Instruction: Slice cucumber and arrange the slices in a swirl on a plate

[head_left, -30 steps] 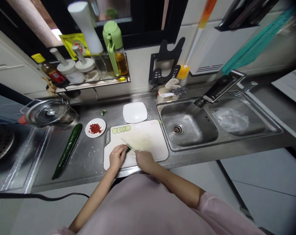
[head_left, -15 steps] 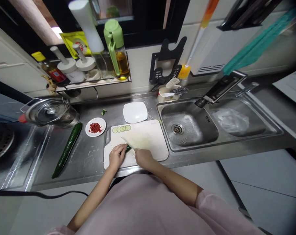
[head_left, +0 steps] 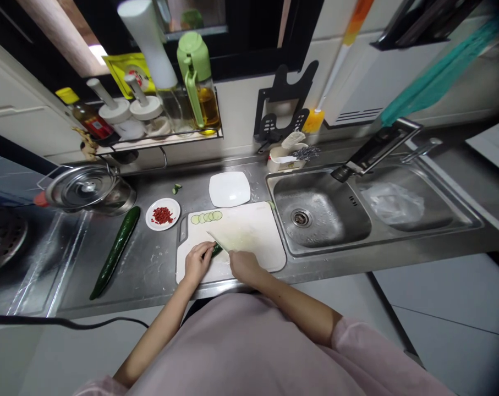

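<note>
My left hand (head_left: 197, 260) is closed on a short piece of cucumber (head_left: 217, 250) that lies on the white cutting board (head_left: 269, 242). Most of that piece is hidden under the fingers. In my right hand (head_left: 245, 266) is the handle of a kitchen knife (head_left: 218, 242), and its thin blade crosses the cucumber beside my left fingertips. Several overlapping cucumber slices (head_left: 207, 217) lie in a row near the board's far left corner. A wet smear marks the board's middle.
Left of the board are a whole cucumber (head_left: 115, 253), a plate of small red pieces (head_left: 162, 214) and a lidded steel pot (head_left: 90, 190). Behind it stands a white square dish (head_left: 230, 189). At right is a sink (head_left: 321, 214) with a black faucet (head_left: 377, 148).
The view has shifted very slightly. Both hands, the knife and the cucumber piece keep nearly the same place on the board.
</note>
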`<state>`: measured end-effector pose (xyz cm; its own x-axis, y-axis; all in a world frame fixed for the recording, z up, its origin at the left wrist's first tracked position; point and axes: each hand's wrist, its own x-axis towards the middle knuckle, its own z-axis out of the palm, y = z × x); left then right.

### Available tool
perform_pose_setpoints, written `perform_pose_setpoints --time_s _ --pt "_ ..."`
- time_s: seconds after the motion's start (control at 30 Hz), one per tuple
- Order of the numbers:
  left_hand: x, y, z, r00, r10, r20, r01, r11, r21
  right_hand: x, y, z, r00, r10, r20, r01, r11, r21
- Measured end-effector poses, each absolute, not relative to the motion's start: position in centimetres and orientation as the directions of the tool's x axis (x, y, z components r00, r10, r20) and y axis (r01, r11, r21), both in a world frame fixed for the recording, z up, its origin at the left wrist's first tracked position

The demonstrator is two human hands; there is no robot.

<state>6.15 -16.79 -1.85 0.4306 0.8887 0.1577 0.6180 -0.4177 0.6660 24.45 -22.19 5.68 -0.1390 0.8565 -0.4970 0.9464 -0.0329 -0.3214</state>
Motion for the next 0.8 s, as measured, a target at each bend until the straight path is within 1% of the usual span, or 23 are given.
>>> perform_pose_setpoints --time_s 0.23,0.37,0.53,0.67,0.8 --pt "6.1 -16.2 -1.6 0.403 0.91 0.098 0.609 -0.347 0.713 24.8 -22.2 5.9 -0.14 0.83 -0.54 0.946 -0.048 -0.32" --pt "6.1 -15.8 -1.7 0.397 0.915 0.069 0.615 -0.321 0.72 24.4 -21.7 5.6 -0.128 0.825 -0.55 0.945 -0.066 -0.319" --pt "6.0 -15.5 -1.6 0.395 0.916 0.067 0.618 -0.32 0.719 23.9 -21.5 5.1 -0.111 0.836 -0.538 0.939 -0.089 -0.332" --pt "6.0 -15.5 -1.2 0.415 0.906 0.089 0.637 -0.359 0.682 23.8 -21.7 4.8 -0.091 0.846 -0.526 0.941 -0.099 -0.323" --pt "6.4 -15.9 -1.0 0.414 0.901 0.131 0.711 -0.409 0.572 24.1 -22.0 4.6 -0.073 0.862 -0.502 0.946 -0.099 -0.309"
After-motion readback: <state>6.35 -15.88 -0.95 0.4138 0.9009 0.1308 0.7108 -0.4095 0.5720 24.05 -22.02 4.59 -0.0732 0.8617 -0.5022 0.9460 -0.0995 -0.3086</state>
